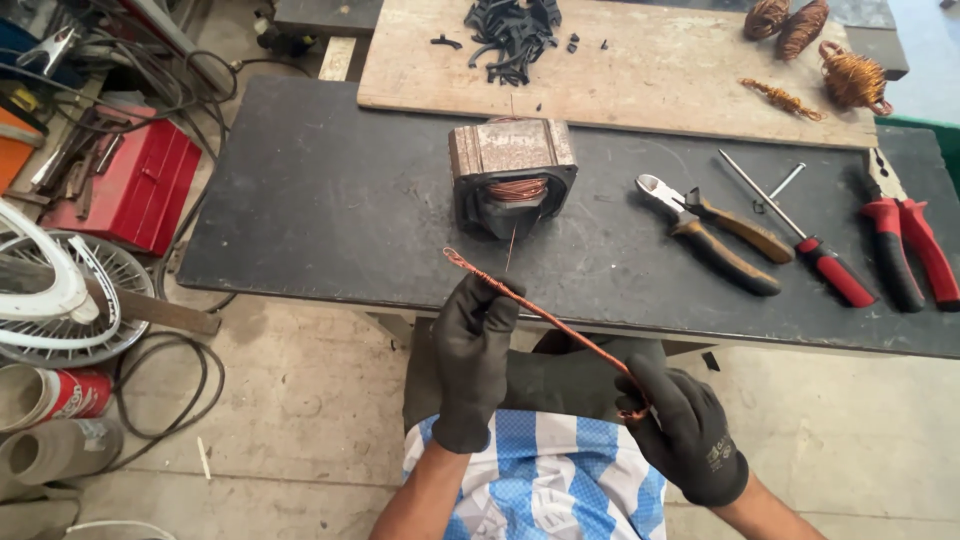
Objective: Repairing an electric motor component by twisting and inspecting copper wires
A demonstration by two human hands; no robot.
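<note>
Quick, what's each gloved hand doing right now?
Left hand: closed, gripping the upper part of a twisted bundle of copper wire.
Right hand: closed, pinching the lower end of that same wire bundle.

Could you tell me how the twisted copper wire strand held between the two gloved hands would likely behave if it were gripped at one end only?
The twisted copper wire strand spans straight between the left hand and right hand, so it probably holds its shape rather than flopping. It looks thin, so likely light and easily bent. Its twisted surface should grip well against the gloves.
</note>
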